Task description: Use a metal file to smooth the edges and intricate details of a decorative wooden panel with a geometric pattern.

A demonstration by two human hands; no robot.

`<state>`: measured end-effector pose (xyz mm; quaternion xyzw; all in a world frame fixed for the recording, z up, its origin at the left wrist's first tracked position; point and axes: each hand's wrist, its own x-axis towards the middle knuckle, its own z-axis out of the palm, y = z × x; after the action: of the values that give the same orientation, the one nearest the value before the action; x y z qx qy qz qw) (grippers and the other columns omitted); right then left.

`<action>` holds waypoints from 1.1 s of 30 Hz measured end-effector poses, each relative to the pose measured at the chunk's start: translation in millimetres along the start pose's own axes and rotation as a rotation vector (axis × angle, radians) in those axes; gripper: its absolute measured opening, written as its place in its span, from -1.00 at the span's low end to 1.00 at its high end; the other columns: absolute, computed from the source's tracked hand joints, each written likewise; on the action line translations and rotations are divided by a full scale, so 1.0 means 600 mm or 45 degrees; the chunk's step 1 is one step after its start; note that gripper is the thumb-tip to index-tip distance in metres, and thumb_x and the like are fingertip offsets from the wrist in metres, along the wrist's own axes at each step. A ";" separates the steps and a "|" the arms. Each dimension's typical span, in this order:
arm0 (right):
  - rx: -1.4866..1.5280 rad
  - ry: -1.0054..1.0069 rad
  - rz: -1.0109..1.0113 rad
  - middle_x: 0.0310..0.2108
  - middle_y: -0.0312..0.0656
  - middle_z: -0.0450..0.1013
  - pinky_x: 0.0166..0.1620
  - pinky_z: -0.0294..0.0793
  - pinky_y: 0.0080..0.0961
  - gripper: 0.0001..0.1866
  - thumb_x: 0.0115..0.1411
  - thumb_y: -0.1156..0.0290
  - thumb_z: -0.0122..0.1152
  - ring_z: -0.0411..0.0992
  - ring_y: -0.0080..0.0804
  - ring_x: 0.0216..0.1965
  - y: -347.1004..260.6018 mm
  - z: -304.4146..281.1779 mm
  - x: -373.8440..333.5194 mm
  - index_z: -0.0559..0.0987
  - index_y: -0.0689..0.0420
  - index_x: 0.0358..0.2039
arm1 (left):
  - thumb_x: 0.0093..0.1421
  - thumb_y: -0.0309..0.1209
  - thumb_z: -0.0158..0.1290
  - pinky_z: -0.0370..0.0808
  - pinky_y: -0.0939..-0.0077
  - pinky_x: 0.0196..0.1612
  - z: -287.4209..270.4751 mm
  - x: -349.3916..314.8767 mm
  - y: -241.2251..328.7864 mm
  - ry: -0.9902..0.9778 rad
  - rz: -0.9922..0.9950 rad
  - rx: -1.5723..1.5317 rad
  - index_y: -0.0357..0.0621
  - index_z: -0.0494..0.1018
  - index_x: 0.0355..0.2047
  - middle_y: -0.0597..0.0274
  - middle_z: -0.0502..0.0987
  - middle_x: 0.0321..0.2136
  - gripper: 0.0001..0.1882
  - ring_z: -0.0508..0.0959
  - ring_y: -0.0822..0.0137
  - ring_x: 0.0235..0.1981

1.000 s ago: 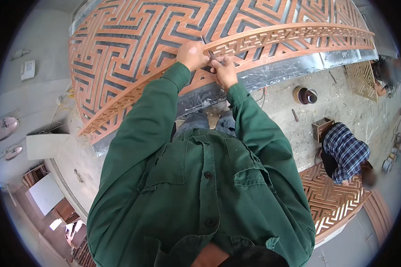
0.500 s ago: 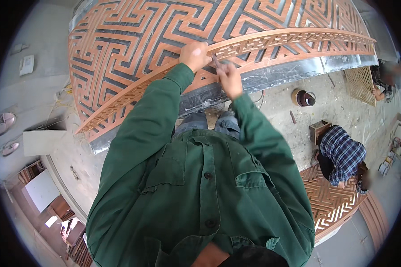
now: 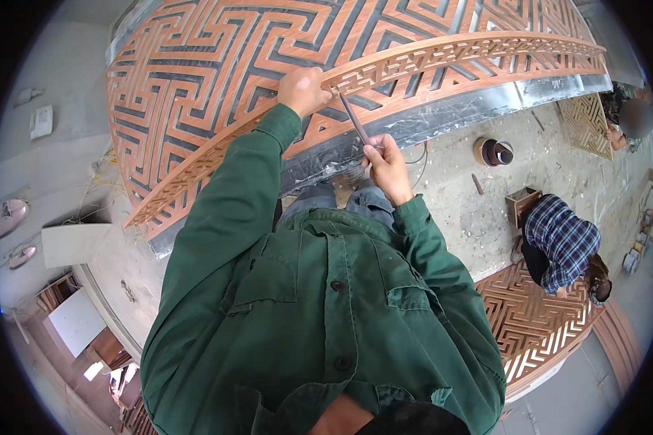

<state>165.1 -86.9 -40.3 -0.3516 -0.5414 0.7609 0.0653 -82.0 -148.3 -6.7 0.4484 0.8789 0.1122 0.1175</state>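
A long narrow piece of carved wooden lattice [image 3: 442, 55] stands on edge across a larger wooden lattice panel [image 3: 196, 76]. My left hand [image 3: 303, 91] is closed on the upper edge of the narrow lattice, near its middle. In my right hand [image 3: 389, 168], pinched between thumb and fingers, is a thin flat brown stick [image 3: 354, 119], perhaps a file. Its far end reaches the lattice beside my left fingertips; whether it touches the wood I cannot tell. My right hand is lower and nearer my body than the left.
Under the panel runs a dark, scuffed table edge [image 3: 442, 127]. On the floor to the right are a round tub [image 3: 492, 152], a brown-handled tool [image 3: 477, 184] and a wooden box [image 3: 519, 203]. A person in a plaid shirt [image 3: 561, 235] bends over another lattice panel [image 3: 533, 308].
My right hand has drawn back toward my body and slightly right, so more of the stick shows. My left hand keeps its grip, a little further left in view.
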 end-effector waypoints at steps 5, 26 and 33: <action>0.054 -0.066 0.034 -0.58 -0.39 0.42 -0.53 0.25 -0.67 -0.76 0.34 0.42 0.05 0.28 -0.71 -0.61 -0.008 0.018 0.025 0.46 0.11 -0.01 | -0.12 -0.22 0.31 0.52 0.13 -0.30 0.000 0.003 0.005 -0.023 -0.021 0.011 -0.19 0.57 -0.40 -0.05 0.59 -0.52 -0.65 0.61 -0.01 -0.41; 0.351 -0.012 0.197 -0.58 -0.34 0.34 -0.71 0.08 -0.66 -0.79 0.31 0.47 0.04 0.17 -0.64 -0.75 -0.122 0.099 0.113 0.40 0.14 -0.04 | -0.07 -0.39 0.19 0.56 0.13 -0.25 0.005 -0.001 -0.003 0.062 -0.007 -0.050 -0.18 0.58 -0.42 -0.03 0.62 -0.43 -0.81 0.63 0.00 -0.34; 0.365 0.008 0.236 -0.53 -0.27 0.38 -0.73 0.04 -0.65 -0.81 0.31 0.47 0.09 0.17 -0.62 -0.76 -0.107 0.068 0.027 0.39 0.10 -0.08 | -0.09 -0.32 0.24 0.53 0.11 -0.28 0.011 -0.006 -0.006 0.046 -0.025 -0.058 -0.20 0.54 -0.44 -0.02 0.59 -0.49 -0.76 0.62 -0.01 -0.35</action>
<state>110.3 -84.6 14.9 -0.3894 -0.3923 0.8321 0.0462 -80.8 -152.7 -13.6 0.4350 0.8825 0.1390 0.1128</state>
